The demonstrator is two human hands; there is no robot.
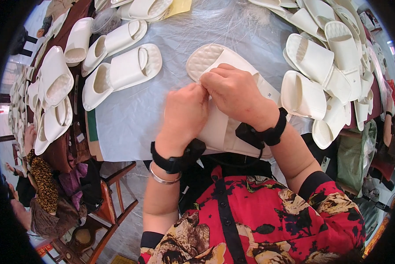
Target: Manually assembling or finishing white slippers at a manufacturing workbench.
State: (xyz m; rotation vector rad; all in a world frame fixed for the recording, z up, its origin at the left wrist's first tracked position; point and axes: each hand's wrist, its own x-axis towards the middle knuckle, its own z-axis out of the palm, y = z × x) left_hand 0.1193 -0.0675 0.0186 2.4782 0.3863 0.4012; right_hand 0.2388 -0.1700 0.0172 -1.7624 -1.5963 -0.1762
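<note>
My left hand (186, 108) and my right hand (237, 90) meet at the fingertips above the middle of the table. Both are closed in a pinch, and what lies between the fingers is too small or hidden to make out. Under them is a white slipper (204, 57) with a quilted insole and a wide strap. More white slipper material (217, 125) shows below, between my wrists; the hands hide how the pieces lie. Black bands with small dark boxes are on both wrists, and a metal bangle is on the left.
White slippers stand in pairs at the left (135, 68) and in a heap at the right (309, 53). Fine pale strands (219, 20) lie across the far side of the light blue table cover (122, 127). A wooden chair (111, 200) stands at lower left. Other people sit at both sides.
</note>
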